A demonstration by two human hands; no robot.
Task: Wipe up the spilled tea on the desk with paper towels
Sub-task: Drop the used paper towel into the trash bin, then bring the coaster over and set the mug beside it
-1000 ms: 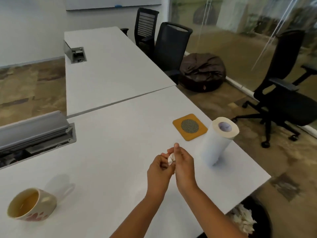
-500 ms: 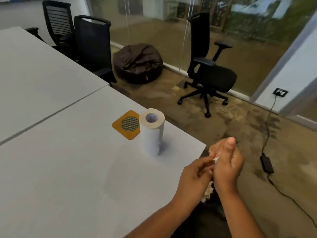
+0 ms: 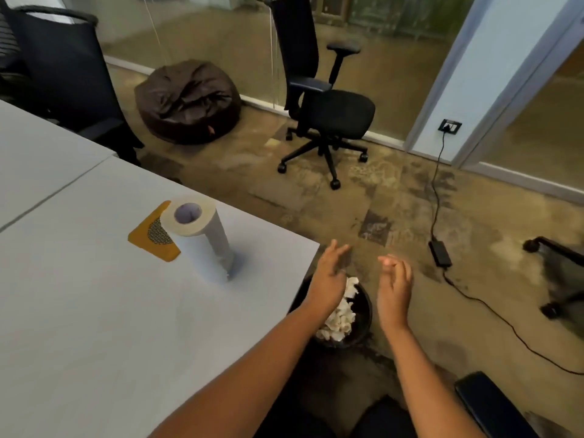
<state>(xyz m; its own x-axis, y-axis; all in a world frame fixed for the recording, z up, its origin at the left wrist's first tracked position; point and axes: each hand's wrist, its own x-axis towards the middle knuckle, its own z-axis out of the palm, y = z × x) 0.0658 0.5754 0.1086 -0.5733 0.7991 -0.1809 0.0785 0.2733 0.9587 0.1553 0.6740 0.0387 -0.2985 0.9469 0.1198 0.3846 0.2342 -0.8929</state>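
A white paper towel roll [image 3: 202, 240] stands upright on the white desk [image 3: 94, 311] near its right corner. Beyond the desk's edge, my left hand [image 3: 328, 279] and my right hand [image 3: 395, 286] hover apart above a black waste bin [image 3: 363, 314] on the floor. Both hands have spread fingers and hold nothing. Crumpled white paper towels [image 3: 339, 317] fill the bin. No tea spill or cup is in view.
An orange coaster [image 3: 151, 235] with a mesh centre lies behind the roll. A black office chair [image 3: 325, 109] and a brown beanbag [image 3: 188, 101] stand on the floor beyond. A power adapter [image 3: 440, 253] with its cable lies at the right.
The view swung right from the desk to the bin. My hands held a small paper wad together, moved over the bin, then parted and let it go.
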